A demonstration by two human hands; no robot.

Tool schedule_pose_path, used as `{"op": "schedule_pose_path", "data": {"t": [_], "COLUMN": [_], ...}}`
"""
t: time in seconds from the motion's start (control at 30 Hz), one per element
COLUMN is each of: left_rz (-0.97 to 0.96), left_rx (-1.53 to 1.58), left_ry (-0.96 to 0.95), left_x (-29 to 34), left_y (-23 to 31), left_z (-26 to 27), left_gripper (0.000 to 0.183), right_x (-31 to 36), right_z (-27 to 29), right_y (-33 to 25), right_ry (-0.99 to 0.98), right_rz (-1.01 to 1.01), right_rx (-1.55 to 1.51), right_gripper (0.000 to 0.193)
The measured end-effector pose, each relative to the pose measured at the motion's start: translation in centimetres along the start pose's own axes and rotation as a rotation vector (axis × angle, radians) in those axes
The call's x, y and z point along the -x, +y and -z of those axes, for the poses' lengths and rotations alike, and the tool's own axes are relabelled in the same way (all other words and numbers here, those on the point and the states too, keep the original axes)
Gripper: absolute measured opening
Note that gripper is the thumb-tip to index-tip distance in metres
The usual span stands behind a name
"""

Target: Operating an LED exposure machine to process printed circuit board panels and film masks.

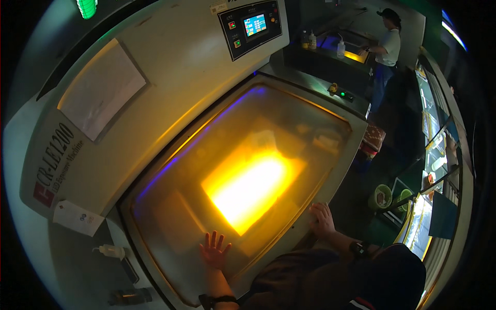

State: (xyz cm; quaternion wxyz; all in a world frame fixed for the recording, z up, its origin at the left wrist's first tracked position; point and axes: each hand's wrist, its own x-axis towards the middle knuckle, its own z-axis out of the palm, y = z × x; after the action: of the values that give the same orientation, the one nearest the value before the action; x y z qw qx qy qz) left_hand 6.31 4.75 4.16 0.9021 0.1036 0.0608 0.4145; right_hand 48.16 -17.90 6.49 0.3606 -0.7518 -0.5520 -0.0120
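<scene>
A large exposure machine fills the middle, its bed covered by a hazy see-through sheet [170, 186] inside a pale frame [338, 181]. Under the sheet a rectangular panel [248, 188] glows bright yellow-white. My left hand [214, 251] lies on the sheet near the glowing panel's lower left corner, palm down with fingers spread, holding nothing. On the frame's near right edge rests my right hand [323, 219], fingers stretched toward the bed and nothing visible in them. Dim flat shapes show through the sheet around the panel, too blurred to name.
A control panel [250, 28] with a small lit screen sits on the machine's upright front. A paper sheet [103, 90] hangs there. A squeeze bottle [111, 251] stands at the lower left. Green bins [381, 196] stand at right. Another person [387, 46] works at a far bench.
</scene>
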Motion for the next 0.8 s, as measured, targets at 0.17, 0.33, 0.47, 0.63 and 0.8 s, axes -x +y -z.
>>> {"op": "schedule_pose_path", "data": {"t": [0.17, 0.33, 0.47, 0.63, 0.8], "left_rz": [-0.094, 0.021, 0.33, 0.599, 0.519], "left_rx": [-0.013, -0.044, -0.209, -0.921, -1.663], "left_ry": [0.004, -0.025, -0.168, -0.36, -0.104], "left_x": [0.5, 1.4, 2.5, 3.8, 6.8], "left_y": [-0.8, -4.3, -10.1, -17.1, -22.6], "left_z": [0.3, -5.4, -11.3, -9.4, -8.0], "left_gripper": [0.059, 0.062, 0.059, 0.052, 0.045], "right_x": [0.2, -0.1, 0.5, 1.8, 6.0], "right_z": [0.5, -0.1, -0.5, -0.7, -0.9], "right_y": [-0.5, -0.3, 0.3, 1.4, 10.1], "right_ry": [-0.003, 0.001, 0.059, 0.208, -0.437], "right_rz": [-0.014, -0.06, -0.118, -0.302, -0.76], "right_rx": [0.009, 0.078, 0.094, -0.109, -0.601], "right_gripper": [0.056, 0.061, 0.064, 0.059, 0.055]}}
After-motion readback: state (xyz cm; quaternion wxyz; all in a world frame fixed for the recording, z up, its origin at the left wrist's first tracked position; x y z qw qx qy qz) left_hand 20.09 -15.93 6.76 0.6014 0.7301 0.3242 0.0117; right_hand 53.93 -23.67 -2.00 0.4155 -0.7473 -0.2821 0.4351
